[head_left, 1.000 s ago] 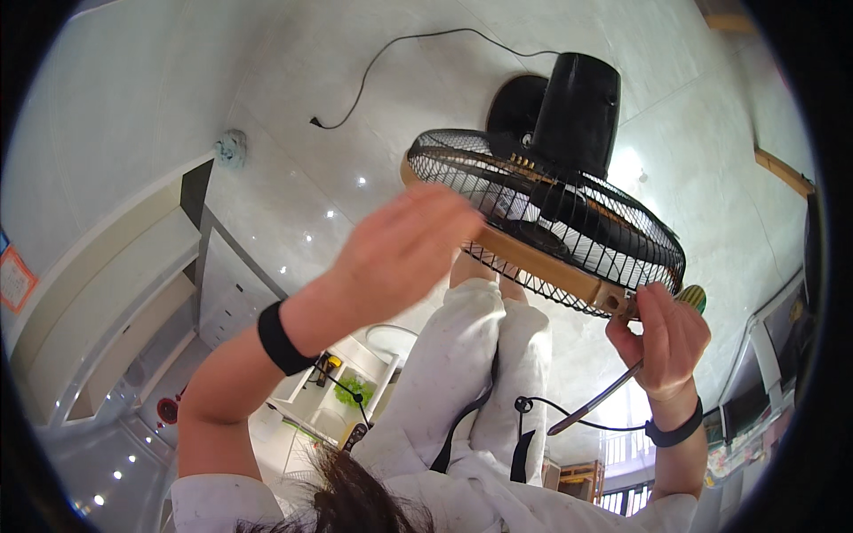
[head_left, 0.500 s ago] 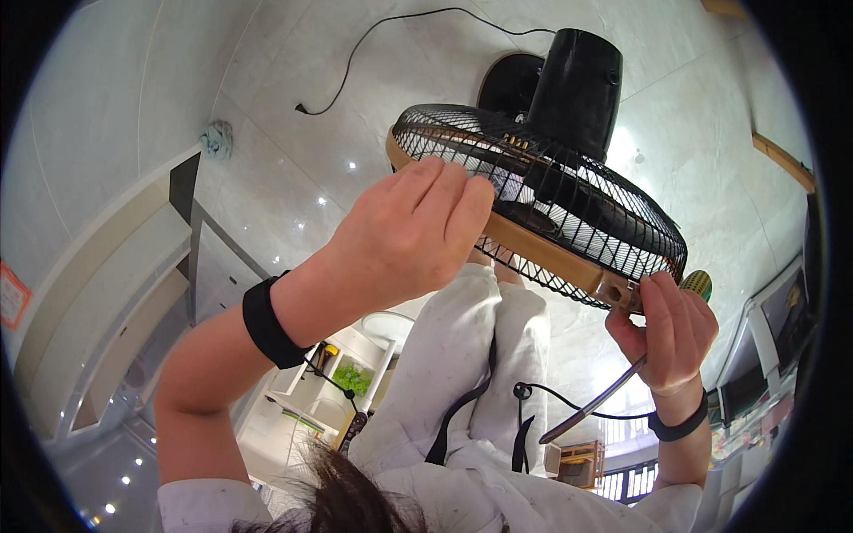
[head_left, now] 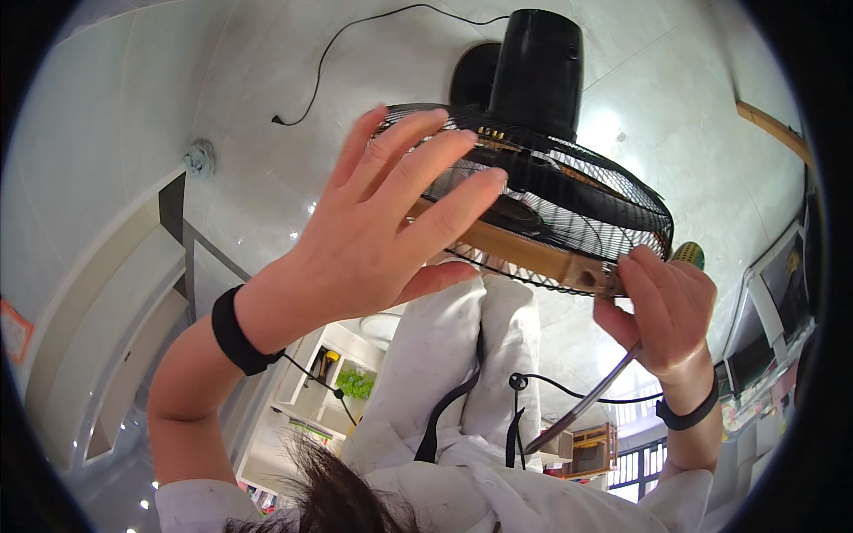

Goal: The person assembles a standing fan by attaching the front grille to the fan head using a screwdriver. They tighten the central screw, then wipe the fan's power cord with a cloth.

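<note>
A black electric fan [head_left: 613, 209] with a wire grille stands in front of me, its tan rim band [head_left: 515, 249] facing me. My left hand [head_left: 364, 231] is open, fingers spread over the left part of the grille; I cannot tell whether the fingertips touch it. At the band's right end is a brownish clip [head_left: 586, 275], and the fingertips of my right hand [head_left: 671, 306] press beside it. That hand is closed round a screwdriver [head_left: 582, 401]. The green and yellow handle sticks out above the hand, and the metal shaft slants down toward my lap.
Behind the grille rise the fan's black housing [head_left: 536, 75] and dark round base [head_left: 474, 75]. A black cord [head_left: 320, 67] with a plug lies on the pale tiled floor. White shelves [head_left: 115, 346] stand at left, a bluish bundle [head_left: 201, 158] near them. Cords hang from both wristbands.
My left hand has gone from curled fingers on the rim to spread fingers, lifting slightly left. The fan appears a little higher and further left. My right hand stays by the clip with the screwdriver.
</note>
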Available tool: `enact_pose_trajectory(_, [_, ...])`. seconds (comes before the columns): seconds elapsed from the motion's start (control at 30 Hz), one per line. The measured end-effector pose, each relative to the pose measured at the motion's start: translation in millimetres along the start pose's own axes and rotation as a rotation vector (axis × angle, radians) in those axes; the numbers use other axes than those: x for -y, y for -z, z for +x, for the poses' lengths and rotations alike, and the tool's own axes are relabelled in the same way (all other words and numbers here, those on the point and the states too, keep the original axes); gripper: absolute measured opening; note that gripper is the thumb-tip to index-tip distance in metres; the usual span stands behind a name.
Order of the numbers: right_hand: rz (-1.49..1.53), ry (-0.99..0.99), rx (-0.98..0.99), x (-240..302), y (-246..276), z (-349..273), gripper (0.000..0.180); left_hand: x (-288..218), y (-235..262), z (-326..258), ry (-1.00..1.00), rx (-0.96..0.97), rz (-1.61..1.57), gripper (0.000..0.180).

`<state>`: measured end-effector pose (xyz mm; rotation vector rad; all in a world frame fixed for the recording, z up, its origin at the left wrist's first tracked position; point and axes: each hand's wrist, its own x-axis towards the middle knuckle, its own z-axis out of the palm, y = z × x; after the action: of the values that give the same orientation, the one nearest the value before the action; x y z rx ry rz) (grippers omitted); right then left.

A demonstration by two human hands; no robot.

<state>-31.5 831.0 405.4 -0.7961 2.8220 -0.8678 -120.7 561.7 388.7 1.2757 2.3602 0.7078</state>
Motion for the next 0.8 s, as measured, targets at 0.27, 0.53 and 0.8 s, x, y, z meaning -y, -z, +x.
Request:
enact_pose_trajectory(0.27, [-0.027, 0.014, -0.001, -3.8, -0.7, -6.0, 0.025, 4.7, -35.6, 27.7, -0.32, -0.128, 0.032, 0.054])
enact_pose_trajectory(0.53, [-0.016, 0.063, -0.035, -6.1, -6.2, -3.1, 0.024, 4.9, -34.2, 26.4, -0.449, -0.13, 0.346, 0.038])
enact_pose_trajectory(0.8, [-0.045, 0.078, -0.06, -3.1, -11.5, -0.4, 0.019, 8.8, -30.7, 30.1, -0.514, -0.151, 0.471, 0.018])
